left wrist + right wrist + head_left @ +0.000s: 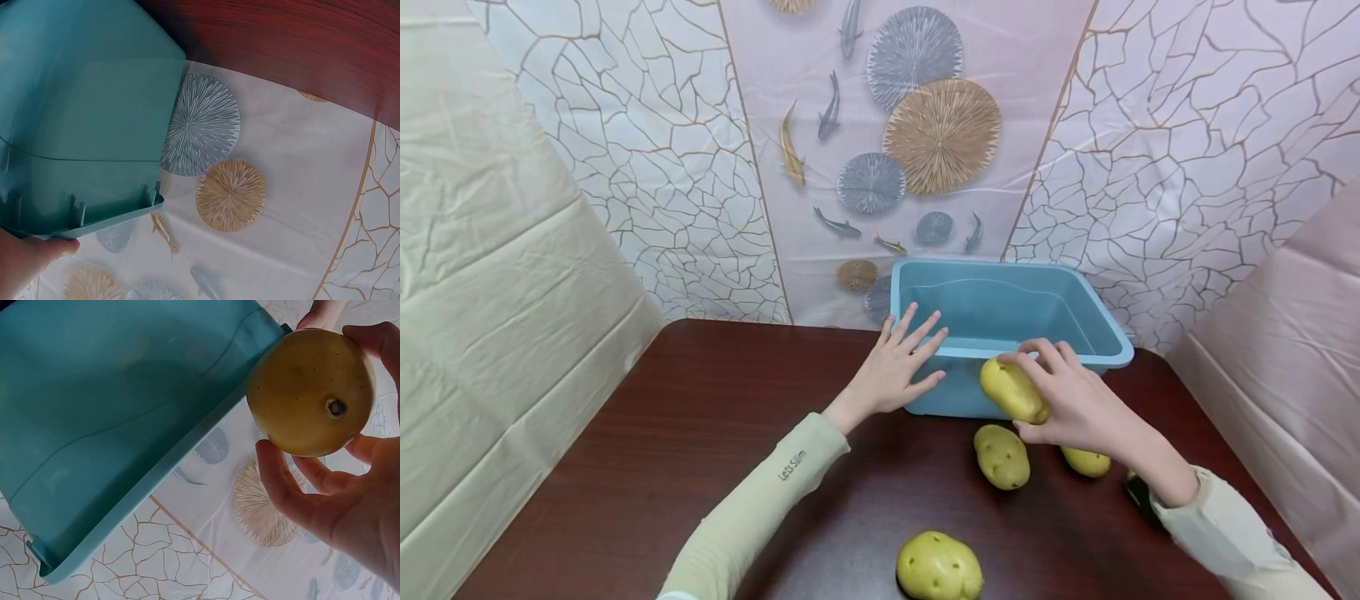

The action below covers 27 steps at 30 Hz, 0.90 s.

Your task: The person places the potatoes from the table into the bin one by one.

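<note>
My right hand [1078, 408] pinches a yellow potato [1011, 387] between thumb and fingers, raised in front of the blue plastic bin [951, 387]. In the right wrist view, the fingertips grip the sides of this potato [306, 381], just beside the bin's rim [156, 478]. At the bin's left front corner is my left hand [887, 371], its fingers straight and spread over the rim. The left wrist view has a finger [59, 249] of that hand right at the rim. Below the right hand, a potato [1002, 458] lies on the table, and another potato [1086, 461] is partly hidden behind the wrist.
Another potato [938, 568] lies near the front edge of the dark red-brown table [700, 433]. A dark object [1142, 498] is mostly covered by the right forearm. Patterned cloth [647, 125] hangs behind the bin, and pale cloth [497, 250] borders the left side.
</note>
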Available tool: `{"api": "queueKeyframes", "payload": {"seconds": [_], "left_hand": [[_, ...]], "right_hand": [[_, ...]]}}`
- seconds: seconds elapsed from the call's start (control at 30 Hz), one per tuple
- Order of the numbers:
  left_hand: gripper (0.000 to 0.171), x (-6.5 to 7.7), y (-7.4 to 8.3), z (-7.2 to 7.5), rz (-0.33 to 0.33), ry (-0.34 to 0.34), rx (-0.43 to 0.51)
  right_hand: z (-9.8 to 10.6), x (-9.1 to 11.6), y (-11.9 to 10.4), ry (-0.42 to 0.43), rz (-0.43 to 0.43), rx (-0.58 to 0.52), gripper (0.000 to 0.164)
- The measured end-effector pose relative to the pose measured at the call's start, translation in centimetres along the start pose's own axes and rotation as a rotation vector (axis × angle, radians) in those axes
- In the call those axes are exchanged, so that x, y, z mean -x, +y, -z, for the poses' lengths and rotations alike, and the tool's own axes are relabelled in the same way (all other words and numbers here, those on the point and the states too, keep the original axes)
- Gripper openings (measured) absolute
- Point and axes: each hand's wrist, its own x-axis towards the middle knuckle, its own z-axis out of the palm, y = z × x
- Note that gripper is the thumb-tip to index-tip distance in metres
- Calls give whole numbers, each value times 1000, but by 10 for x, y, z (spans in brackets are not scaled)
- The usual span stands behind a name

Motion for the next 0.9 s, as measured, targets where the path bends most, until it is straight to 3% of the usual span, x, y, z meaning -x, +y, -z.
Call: {"api": "queueKeyframes", "payload": {"seconds": [0.9], "left_hand": [[60,0,0,0,1,-1,6]], "right_hand": [[11,-26,16,18,-52,-43,67]]}}
